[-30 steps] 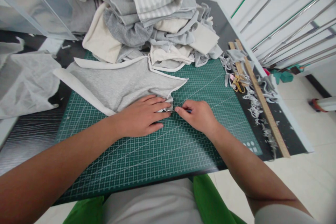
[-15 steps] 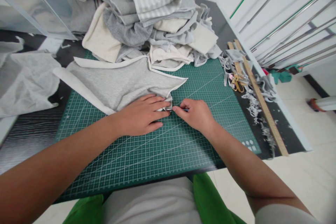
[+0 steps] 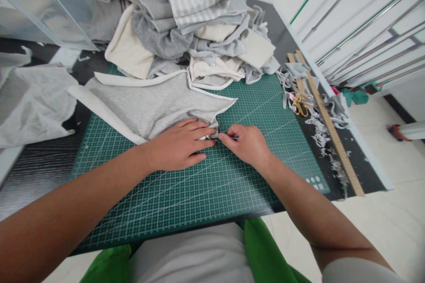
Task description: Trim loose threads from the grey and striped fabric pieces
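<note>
Grey fabric piece (image 3: 156, 104) lies on the green cutting mat (image 3: 212, 185); my left hand (image 3: 177, 146) presses flat on its near corner, while my right hand (image 3: 247, 143) pinches a small blue-handled tool (image 3: 233, 138) against that edge. Folded cloth pile (image 3: 189, 17) sits behind.

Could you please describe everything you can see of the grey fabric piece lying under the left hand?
The grey fabric piece is a soft, knit-looking panel with cream binding along its edges. It lies flat on the green cutting mat, its far end reaching the heap of folded cloth. The left hand presses its near corner flat, while the right hand holds a small blue-handled tool at that corner.
</note>
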Available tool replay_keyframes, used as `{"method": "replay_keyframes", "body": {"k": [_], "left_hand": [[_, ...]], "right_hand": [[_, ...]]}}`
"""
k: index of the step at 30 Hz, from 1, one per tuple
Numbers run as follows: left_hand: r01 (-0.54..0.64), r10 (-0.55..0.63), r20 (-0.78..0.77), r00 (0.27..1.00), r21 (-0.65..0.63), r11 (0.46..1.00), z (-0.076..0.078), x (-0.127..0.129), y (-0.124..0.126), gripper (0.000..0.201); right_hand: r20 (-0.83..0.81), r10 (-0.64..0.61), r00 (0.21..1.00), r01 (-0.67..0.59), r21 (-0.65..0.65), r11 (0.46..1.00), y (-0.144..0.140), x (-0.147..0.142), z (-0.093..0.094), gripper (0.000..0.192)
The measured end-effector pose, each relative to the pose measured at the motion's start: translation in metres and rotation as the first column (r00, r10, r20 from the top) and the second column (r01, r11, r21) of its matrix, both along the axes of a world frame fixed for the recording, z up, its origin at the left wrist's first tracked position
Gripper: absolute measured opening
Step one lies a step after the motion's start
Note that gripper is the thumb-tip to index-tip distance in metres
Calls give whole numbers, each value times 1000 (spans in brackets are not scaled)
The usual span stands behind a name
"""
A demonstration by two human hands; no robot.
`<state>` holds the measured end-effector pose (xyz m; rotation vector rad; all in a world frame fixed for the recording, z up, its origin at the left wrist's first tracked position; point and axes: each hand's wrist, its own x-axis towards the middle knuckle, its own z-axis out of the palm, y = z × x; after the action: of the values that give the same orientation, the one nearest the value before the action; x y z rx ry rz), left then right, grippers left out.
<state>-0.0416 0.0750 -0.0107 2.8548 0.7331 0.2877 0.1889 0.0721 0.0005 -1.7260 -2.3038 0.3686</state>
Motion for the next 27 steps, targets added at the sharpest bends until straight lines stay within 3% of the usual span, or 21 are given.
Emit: {"method": "replay_keyframes", "body": {"k": [27], "left_hand": [[4, -4, 33, 999, -4, 1000, 0, -1, 0, 41]], "right_hand": [[-68, 5, 998, -8, -46, 999, 3, 14, 1, 40]]}}
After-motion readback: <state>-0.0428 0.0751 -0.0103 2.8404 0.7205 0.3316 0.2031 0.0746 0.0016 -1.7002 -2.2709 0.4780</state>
